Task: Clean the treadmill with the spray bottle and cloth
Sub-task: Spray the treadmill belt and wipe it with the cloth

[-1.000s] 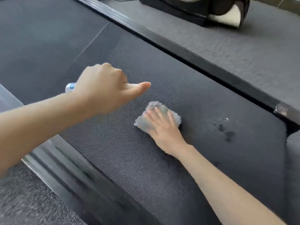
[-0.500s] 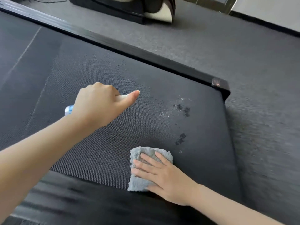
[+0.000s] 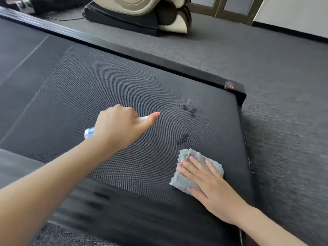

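The treadmill's dark woven belt (image 3: 110, 82) fills the middle of the head view. My left hand (image 3: 117, 128) is shut on a small white spray bottle (image 3: 88, 132) with a blue band, its index finger stretched toward dark wet spots (image 3: 189, 110) near the belt's end. More spots (image 3: 183, 138) lie just below those. My right hand (image 3: 204, 181) lies flat with spread fingers on a folded grey cloth (image 3: 184, 174), pressing it onto the belt near the right end. Most of the bottle is hidden by my left hand.
Black side rails border the belt at the far side (image 3: 124, 48) and the near side (image 3: 115, 210). Grey carpet (image 3: 284, 121) surrounds the treadmill. A beige and black massage chair base (image 3: 142, 16) stands on the carpet beyond the far rail.
My view has swung toward the belt's end. The cloth under my right hand has slid along the belt to the right end, and my left hand with the bottle now points at the wet spots.
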